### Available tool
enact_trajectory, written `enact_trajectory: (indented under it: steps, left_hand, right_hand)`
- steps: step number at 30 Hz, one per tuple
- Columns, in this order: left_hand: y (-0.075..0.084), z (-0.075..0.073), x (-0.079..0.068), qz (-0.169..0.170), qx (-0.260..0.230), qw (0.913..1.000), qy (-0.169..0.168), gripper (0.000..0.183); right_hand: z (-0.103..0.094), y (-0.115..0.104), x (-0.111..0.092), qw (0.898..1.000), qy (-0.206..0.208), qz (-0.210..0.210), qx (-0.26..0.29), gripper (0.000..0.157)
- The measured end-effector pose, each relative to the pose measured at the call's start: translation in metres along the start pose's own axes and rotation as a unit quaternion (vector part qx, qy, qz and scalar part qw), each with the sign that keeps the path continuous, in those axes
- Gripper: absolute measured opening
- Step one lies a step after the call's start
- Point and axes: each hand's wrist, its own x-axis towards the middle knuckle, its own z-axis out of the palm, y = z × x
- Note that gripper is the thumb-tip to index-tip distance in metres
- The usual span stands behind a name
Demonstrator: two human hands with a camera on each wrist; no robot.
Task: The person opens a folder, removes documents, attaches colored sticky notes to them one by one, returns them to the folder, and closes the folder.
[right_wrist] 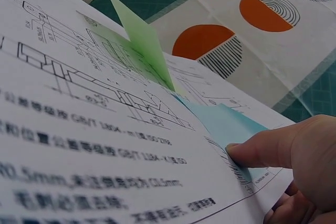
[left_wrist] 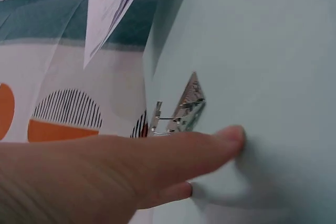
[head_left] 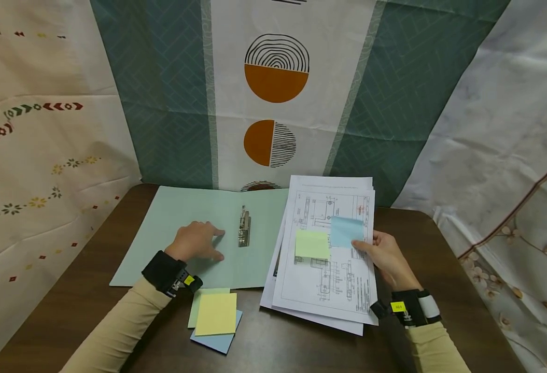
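A pale green folder (head_left: 170, 228) lies spread on the table, with a metal binder clip (head_left: 244, 228) fixed near its fold. My left hand (head_left: 196, 241) rests on the folder to the left of the clip, fingers extended; the left wrist view shows the metal clip (left_wrist: 190, 103) just beyond that thumb or finger. At the right edge of a stack of printed drawing sheets (head_left: 334, 290), my right hand (head_left: 387, 259) pinches the paper, thumb on top and fingers beneath. That thumb touches a blue sticky note (head_left: 345, 230); a green sticky note (head_left: 312, 243) stands partly lifted beside it.
Sticky note pads, yellow (head_left: 215, 314), green (head_left: 194, 316) and blue (head_left: 214, 343), overlap in front of the folder on the dark wooden table (head_left: 264, 352). The paper stack covers part of the folder's right side. Patterned cloth (head_left: 273, 114) hangs behind and at both sides.
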Motion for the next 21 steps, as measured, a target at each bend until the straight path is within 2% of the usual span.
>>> enact_trajectory:
  steps: [4,13,21]
  left_hand:
    - [0.016,0.008,0.002,0.024,0.02,0.9994,0.017,0.073]
    - [0.042,0.021,0.004,0.049,0.03,0.9982,0.017,0.072]
    - [0.056,0.022,-0.008,0.066,0.023,0.9974,0.021,0.072]
  right_hand:
    - [0.002,0.003,-0.001,1.0,-0.01,0.0,0.002,0.056]
    - [0.002,0.006,-0.002,1.0,-0.007,0.001,-0.006,0.055]
    - [-0.002,0.008,-0.002,1.0,-0.014,0.003,-0.011,0.055]
